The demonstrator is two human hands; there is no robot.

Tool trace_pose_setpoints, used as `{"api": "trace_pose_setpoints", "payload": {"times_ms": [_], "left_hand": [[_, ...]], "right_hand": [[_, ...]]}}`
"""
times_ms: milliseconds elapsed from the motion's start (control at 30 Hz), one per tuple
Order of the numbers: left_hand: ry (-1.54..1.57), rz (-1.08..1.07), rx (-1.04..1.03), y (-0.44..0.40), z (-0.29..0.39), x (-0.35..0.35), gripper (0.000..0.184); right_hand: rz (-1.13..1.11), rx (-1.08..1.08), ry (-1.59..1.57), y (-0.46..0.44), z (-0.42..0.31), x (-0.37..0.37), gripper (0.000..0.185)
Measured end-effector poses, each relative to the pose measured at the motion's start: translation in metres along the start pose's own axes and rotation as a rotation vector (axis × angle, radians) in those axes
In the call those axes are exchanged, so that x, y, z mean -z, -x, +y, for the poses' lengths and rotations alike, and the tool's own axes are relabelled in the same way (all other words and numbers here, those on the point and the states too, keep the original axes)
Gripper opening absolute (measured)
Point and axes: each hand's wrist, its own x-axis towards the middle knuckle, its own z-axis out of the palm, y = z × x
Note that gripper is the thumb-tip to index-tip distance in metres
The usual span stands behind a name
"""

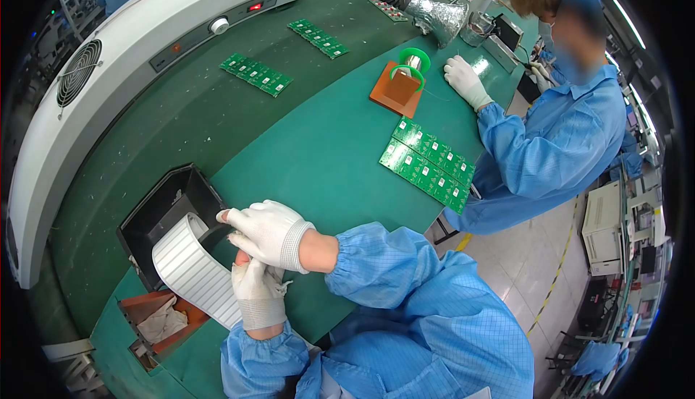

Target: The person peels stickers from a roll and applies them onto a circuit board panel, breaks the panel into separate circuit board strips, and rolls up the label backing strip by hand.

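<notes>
My right hand [269, 234], in a white glove with bare fingertips, is closed in a pinch beside a curled, ribbed white strip [194, 272]. Just below it, my left hand [258, 292] is also gloved, its bare thumb raised against the right hand and its fingers curled. The two hands touch, and whatever lies between their fingers is hidden. The strip's far end curls into a black open bin [137, 218], while its near end passes beside my left wrist.
An orange-brown box [195, 317] holds crumpled white material. Green circuit boards [427, 164] lie on the green mat, with more boards [255, 73] on the surface beyond. Farther right, a solder-wire spool [414, 61] stands near a co-worker's gloved hand [467, 82]. A white curved machine [116, 44] borders the left.
</notes>
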Motion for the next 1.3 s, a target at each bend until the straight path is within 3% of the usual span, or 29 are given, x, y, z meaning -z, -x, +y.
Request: {"api": "trace_pose_setpoints", "payload": {"times_ms": [567,667,1300], "left_hand": [[0.011,0.068,-0.033,-0.0025,-0.0041,-0.0020,0.027],[0.002,0.004,-0.001,-0.0007,-0.0018,0.0028,0.034],[-0.004,0.003,-0.006,-0.0010,-0.0028,0.0047,0.032]], "right_hand": [[0.038,0.031,0.016,0.0007,0.0031,-0.0033,0.034],[0.041,0.036,0.017,0.0005,0.0038,-0.0042,0.035],[0.020,0.038,0.017,0.0001,0.0054,-0.0057,0.036]]}}
